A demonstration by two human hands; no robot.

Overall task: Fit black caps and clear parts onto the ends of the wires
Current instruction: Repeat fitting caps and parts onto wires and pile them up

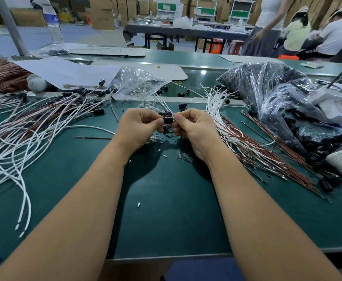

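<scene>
Hands meet above the green desk [166, 209]: the left hand [139, 126] and right hand [194, 128] both pinch a small black cylindrical cap [167, 119] on thin white wires [163, 102], between loose white-and-brown wire bundles [237, 136] and finished capped wires [54, 110].

Two hands, the left hand [139, 126] and right hand [192, 128], meet at one black cap [167, 120], with two plastic bags, a clear bag [137, 82] beyond the left and a dark bag [267, 92] beyond the right, and one water bottle [53, 25] far behind.
</scene>
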